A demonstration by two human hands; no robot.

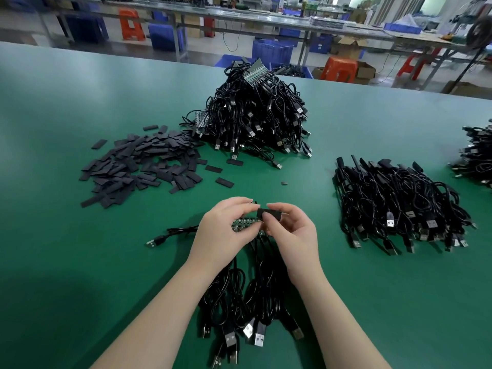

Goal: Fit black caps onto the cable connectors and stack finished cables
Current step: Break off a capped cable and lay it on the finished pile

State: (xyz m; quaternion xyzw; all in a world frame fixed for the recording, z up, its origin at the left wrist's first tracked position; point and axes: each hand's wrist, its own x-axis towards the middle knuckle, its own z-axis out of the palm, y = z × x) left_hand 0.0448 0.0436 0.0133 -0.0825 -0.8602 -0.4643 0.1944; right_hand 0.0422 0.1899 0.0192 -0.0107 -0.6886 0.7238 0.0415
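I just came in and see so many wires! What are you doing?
A person is putting a black cap onto the end of a cable. The left hand holds the small green board on that cable, and the right hand pinches the cap against it. Loose caps lie at the left, a big cable heap behind, and capped cables at the right.

Beyond the far edge of the green table (80, 107) stand orange stools (339, 69) and blue bins (271, 50). A long bench (239, 18) runs behind them, with cardboard boxes (348, 47) beneath.

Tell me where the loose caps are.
Head view: the loose caps lie far left on the green table, left of the big cable heap, beyond the left hand.
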